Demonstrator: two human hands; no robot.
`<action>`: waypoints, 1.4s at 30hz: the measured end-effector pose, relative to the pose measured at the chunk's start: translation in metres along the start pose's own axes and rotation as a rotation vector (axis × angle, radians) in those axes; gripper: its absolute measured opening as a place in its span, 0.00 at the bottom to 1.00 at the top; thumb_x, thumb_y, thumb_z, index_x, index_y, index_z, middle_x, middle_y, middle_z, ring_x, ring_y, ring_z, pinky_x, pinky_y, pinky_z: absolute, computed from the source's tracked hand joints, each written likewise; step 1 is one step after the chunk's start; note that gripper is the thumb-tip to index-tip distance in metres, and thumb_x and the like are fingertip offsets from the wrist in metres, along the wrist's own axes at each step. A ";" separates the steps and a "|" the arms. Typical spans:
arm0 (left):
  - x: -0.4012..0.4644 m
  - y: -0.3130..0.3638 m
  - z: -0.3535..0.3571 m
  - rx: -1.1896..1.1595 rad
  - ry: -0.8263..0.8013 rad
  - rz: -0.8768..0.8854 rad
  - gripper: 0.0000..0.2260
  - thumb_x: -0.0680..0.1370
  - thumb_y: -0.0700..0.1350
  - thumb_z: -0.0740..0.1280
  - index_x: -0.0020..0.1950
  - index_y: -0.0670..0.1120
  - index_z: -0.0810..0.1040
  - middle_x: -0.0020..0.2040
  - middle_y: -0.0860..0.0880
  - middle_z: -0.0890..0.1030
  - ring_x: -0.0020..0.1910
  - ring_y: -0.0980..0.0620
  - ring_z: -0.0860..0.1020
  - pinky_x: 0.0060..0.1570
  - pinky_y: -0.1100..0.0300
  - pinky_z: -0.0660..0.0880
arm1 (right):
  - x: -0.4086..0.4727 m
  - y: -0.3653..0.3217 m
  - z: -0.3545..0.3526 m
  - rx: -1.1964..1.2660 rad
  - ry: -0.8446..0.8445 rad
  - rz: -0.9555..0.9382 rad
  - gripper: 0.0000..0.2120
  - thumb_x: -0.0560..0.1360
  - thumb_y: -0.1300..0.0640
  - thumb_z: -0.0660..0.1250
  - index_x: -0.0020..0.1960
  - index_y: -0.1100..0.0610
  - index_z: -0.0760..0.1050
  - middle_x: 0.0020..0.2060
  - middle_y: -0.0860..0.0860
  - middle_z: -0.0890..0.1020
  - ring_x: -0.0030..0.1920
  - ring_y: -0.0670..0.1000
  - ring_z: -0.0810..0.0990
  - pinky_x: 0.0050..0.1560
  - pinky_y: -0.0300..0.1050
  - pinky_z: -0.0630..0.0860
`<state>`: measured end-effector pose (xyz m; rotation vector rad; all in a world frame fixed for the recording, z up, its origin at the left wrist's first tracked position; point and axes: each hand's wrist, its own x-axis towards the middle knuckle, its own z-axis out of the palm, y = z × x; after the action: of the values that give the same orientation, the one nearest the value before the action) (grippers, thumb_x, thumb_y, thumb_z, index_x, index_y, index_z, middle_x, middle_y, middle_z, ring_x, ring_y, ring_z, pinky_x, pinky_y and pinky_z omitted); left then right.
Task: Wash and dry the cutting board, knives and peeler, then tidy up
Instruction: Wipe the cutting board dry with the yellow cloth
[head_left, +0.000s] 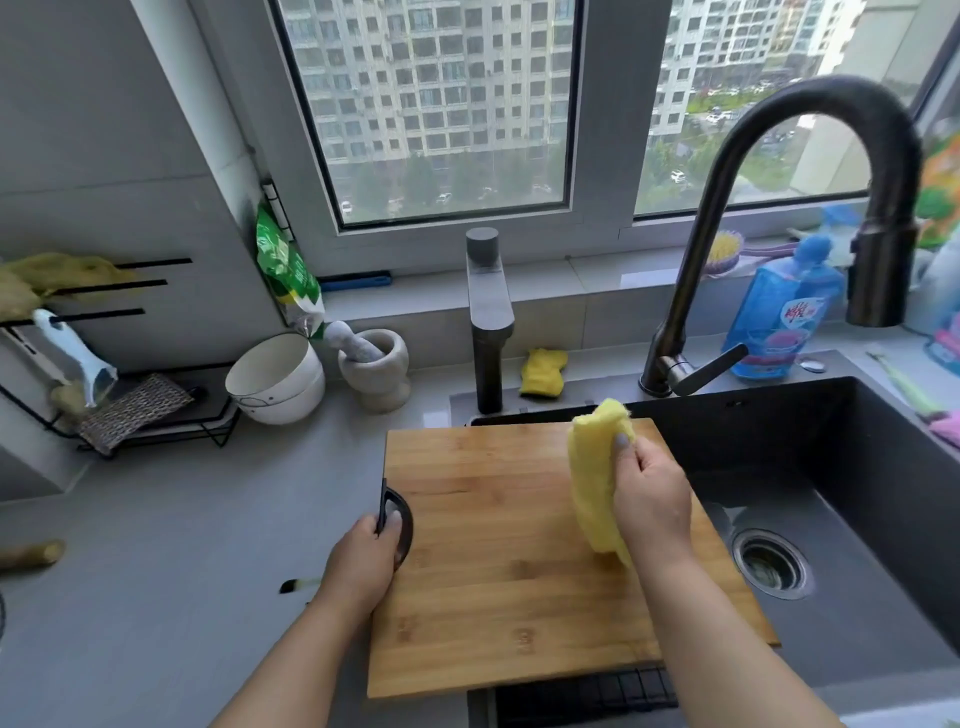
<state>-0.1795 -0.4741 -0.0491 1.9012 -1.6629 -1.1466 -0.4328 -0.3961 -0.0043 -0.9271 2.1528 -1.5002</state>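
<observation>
A grey countertop (171, 545) ran under a wide window (431, 109) that looked out on tall apartment blocks, and a dark sink (857, 519) was set into it on the right with a round drain (771, 564) in its floor. The bamboo cutting board (498, 561) lay flat, bridging the sink's left edge and the counter. The left hand (363, 561) curled its fingers round the board's black handle (397, 525) at the left side, while the right hand (649, 499) gripped a yellow cloth (592, 483) bunched against the board's upper right part. Behind the board stood a squat grey tap (488, 317), and a tall black gooseneck faucet (810, 171) arched over the sink. A yellow sponge (543, 371) sat between them on the ledge, near a blue bottle of dish liquid (779, 322). To the left were a stone mortar and pestle (371, 364), stacked white bowls (278, 379), a green bag (285, 270) leaning in the corner, and a black wire rack (156, 415) holding a woven pad (135, 410) and a white-handled peeler (78, 353). No knives could be made out.
</observation>
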 end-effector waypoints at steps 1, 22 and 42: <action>0.003 -0.002 -0.001 0.247 0.017 0.047 0.16 0.83 0.54 0.54 0.46 0.44 0.73 0.48 0.44 0.80 0.45 0.47 0.76 0.44 0.55 0.72 | 0.003 -0.001 -0.002 -0.040 0.053 -0.082 0.18 0.82 0.49 0.55 0.37 0.55 0.73 0.29 0.49 0.73 0.33 0.52 0.71 0.32 0.44 0.63; 0.000 -0.028 0.048 0.721 0.226 0.327 0.25 0.82 0.48 0.39 0.79 0.47 0.51 0.79 0.52 0.51 0.78 0.55 0.48 0.73 0.59 0.35 | -0.031 0.035 0.101 -0.753 -0.637 -0.518 0.25 0.79 0.53 0.57 0.75 0.45 0.61 0.69 0.45 0.72 0.73 0.55 0.66 0.72 0.48 0.61; 0.001 -0.027 0.048 0.573 0.298 0.301 0.22 0.83 0.49 0.50 0.78 0.50 0.57 0.78 0.55 0.56 0.77 0.58 0.51 0.75 0.56 0.36 | 0.097 0.077 0.020 -0.850 -0.195 -0.068 0.20 0.82 0.51 0.52 0.73 0.49 0.65 0.73 0.53 0.67 0.74 0.55 0.61 0.73 0.51 0.56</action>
<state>-0.1990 -0.4576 -0.0980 1.9059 -2.1491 -0.2626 -0.5140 -0.4592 -0.0754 -1.3324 2.6303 -0.4252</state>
